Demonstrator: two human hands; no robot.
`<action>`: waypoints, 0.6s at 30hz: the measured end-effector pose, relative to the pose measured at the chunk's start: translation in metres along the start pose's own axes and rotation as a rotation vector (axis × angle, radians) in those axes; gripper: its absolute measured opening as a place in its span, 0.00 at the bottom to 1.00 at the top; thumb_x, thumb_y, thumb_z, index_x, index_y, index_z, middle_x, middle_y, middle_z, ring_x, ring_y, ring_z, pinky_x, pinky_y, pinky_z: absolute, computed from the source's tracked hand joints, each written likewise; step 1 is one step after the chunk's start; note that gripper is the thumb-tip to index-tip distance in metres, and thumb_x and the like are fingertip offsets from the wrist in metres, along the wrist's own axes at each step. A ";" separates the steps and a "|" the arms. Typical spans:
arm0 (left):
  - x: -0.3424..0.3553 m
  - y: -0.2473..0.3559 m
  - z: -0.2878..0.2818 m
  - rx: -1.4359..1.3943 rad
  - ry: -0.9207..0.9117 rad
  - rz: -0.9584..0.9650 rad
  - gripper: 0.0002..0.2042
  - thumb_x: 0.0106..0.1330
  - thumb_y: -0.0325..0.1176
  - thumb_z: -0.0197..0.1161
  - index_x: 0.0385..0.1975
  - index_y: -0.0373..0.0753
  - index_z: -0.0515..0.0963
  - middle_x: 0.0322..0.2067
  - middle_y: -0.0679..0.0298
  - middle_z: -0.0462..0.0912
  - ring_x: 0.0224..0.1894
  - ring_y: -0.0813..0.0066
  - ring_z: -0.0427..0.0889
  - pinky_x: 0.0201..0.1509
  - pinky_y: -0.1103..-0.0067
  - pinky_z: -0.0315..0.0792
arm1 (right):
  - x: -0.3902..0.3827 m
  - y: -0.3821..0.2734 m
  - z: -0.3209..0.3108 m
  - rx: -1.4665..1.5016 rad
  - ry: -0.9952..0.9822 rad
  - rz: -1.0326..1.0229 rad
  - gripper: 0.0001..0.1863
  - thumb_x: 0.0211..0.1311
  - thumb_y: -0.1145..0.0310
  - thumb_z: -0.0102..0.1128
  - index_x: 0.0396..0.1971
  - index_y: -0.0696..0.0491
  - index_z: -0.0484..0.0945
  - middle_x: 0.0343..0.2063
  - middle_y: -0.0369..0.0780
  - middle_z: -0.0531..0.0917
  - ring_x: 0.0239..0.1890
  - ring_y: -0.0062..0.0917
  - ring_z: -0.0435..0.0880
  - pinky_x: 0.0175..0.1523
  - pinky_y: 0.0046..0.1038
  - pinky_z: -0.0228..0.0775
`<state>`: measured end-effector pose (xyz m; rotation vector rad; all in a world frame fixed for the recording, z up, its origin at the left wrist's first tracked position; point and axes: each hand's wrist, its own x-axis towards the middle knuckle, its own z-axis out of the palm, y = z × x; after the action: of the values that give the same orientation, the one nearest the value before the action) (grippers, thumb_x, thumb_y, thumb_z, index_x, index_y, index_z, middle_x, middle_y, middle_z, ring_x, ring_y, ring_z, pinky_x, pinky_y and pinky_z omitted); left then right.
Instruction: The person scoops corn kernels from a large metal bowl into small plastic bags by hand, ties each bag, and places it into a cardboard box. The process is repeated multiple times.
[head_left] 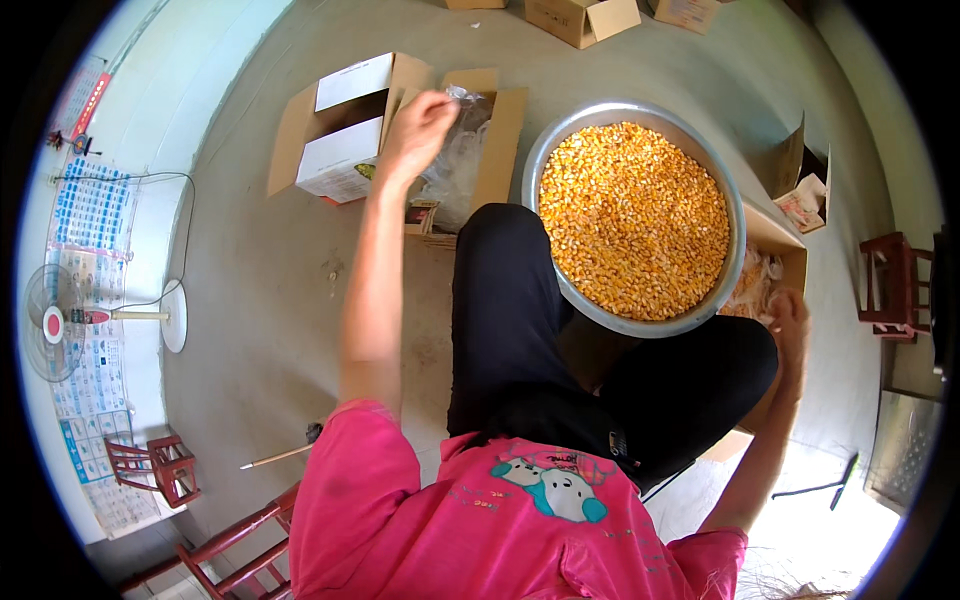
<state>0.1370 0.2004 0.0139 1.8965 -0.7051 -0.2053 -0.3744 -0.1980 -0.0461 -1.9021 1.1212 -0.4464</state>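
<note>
A wide metal basin [735, 215] full of yellow-orange corn kernels [635, 220] stands in front of my knees, right of centre. My left hand [420, 125] is raised over the gap between two cardboard boxes, its fingers curled in a pinch. Just beside its fingertips, clear plastic bags [460, 150] fill an opened carton [500, 150]; whether the fingers hold any plastic cannot be made out. Low on the basin's right, my right hand [790, 325] is closed at the edge of another cardboard box [785, 240] with crumpled, see-through wrapping [750, 285] inside. What it grips is hidden.
A white-and-brown box [345, 155] lies open at left. More cartons [580, 20] stand at the far edge, and one [800, 185] at right. A standing fan [60, 322], wooden stools [165, 470] and a wooden chair [240, 545] are on the left; another stool [895, 285] is at right.
</note>
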 end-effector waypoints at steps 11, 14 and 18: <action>-0.041 -0.126 -0.029 -0.140 0.105 -0.518 0.08 0.67 0.33 0.53 0.39 0.38 0.75 0.30 0.68 0.78 0.30 0.84 0.74 0.31 0.84 0.68 | 0.030 -0.192 0.128 -0.067 -0.222 -0.426 0.10 0.65 0.69 0.52 0.40 0.60 0.76 0.25 0.34 0.77 0.29 0.17 0.76 0.36 0.20 0.68; -0.022 -0.174 0.008 -0.224 -0.023 -0.580 0.11 0.63 0.34 0.57 0.42 0.36 0.74 0.32 0.65 0.79 0.31 0.82 0.75 0.31 0.82 0.68 | 0.033 -0.164 0.163 -0.087 -0.267 -0.423 0.08 0.64 0.70 0.53 0.37 0.58 0.77 0.22 0.39 0.78 0.26 0.21 0.77 0.35 0.24 0.69; 0.000 -0.232 0.068 -0.037 -0.029 -0.649 0.22 0.56 0.35 0.62 0.49 0.31 0.71 0.37 0.57 0.80 0.26 0.73 0.77 0.27 0.76 0.71 | 0.019 -0.173 0.168 -0.218 -0.341 -0.462 0.07 0.61 0.70 0.54 0.33 0.58 0.76 0.21 0.47 0.78 0.24 0.34 0.79 0.33 0.31 0.70</action>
<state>0.1945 0.2099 -0.2208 2.0351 -0.0795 -0.6474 -0.1610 -0.0916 -0.0022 -2.3299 0.5207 -0.2370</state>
